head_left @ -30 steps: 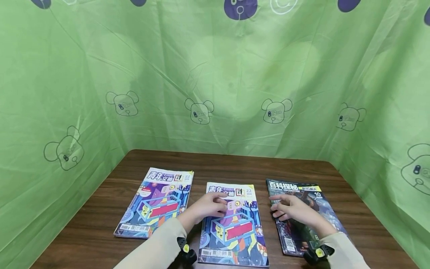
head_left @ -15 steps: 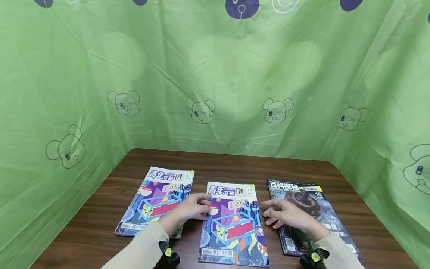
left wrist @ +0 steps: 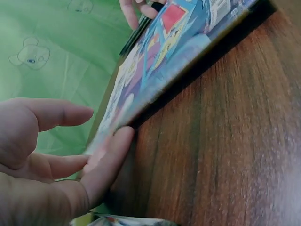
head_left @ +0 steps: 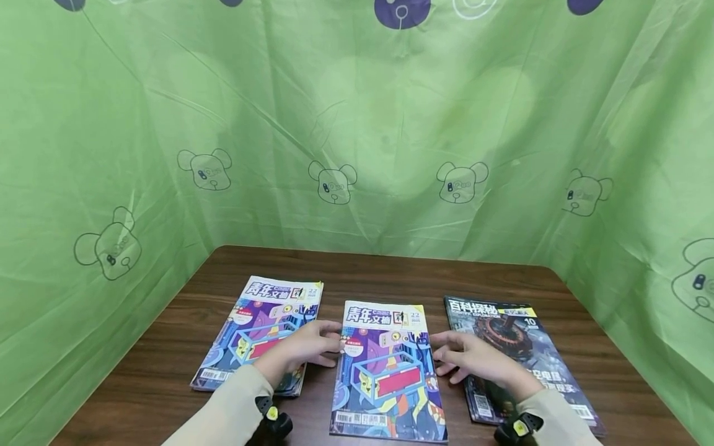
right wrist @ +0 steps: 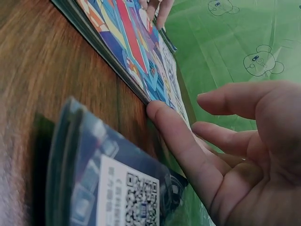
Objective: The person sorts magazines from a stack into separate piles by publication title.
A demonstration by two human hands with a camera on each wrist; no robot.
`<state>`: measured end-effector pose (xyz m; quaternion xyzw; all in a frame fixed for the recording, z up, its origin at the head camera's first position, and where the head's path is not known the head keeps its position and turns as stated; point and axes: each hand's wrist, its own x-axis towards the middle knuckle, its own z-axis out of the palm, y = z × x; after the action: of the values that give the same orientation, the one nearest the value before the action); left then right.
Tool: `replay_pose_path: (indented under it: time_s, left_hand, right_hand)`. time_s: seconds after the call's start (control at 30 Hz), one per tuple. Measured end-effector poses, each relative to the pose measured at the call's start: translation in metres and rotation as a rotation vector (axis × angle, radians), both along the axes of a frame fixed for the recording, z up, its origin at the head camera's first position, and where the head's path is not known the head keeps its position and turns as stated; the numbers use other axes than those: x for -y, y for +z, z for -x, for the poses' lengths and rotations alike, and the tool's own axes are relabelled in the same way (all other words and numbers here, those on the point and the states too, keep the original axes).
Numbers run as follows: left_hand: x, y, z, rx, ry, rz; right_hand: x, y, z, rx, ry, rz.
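Observation:
In the head view a colourful magazine (head_left: 390, 378) with a white title band lies flat in the middle of the table. My left hand (head_left: 304, 348) is at its left edge, reaching over part of a similar magazine (head_left: 273, 310). In the left wrist view my fingertips (left wrist: 123, 136) touch the middle magazine's edge. My right hand (head_left: 480, 360) is at the opposite edge, above a dark magazine (head_left: 507, 334). The right wrist view shows a fingertip (right wrist: 156, 109) against the middle magazine's side. Both hands' fingers are loosely bent, not wrapped around anything.
All three magazines lie on a dark wooden table (head_left: 385, 272), apart from one another. A green curtain (head_left: 390, 124) printed with bear faces encloses the back and sides. A black wrist camera (head_left: 273, 421) sits on the left sleeve, another camera (head_left: 515, 427) on the right.
My left hand has moved left, off the middle magazine's cover to its left edge. My right hand has shifted left from the dark magazine to the middle one's right edge.

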<state>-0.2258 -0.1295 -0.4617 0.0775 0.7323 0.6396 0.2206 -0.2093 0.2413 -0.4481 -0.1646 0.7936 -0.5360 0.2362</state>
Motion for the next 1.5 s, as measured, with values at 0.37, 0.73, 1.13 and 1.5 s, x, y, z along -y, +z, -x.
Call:
replay_pose_path:
  time_s: [0.37,0.73,1.13,1.5]
  left_hand:
    - [-0.005,-0.001,0.007,0.020,-0.011,0.006]
    - [-0.014,-0.004,0.001,0.075,-0.077,-0.064]
    - [-0.019,-0.007,0.001,0.046,-0.058,-0.082]
    - [-0.015,-0.009,0.002,0.057,-0.052,-0.134]
  right_hand:
    - [0.002,-0.001,0.003,-0.006,-0.008,-0.032]
    - [0.003,0.001,0.000,0.001,-0.019,-0.029]
    - [0.006,0.000,0.000,0.003,-0.053,0.004]
    - [0.012,-0.002,-0.001,-0.084,-0.113,-0.008]
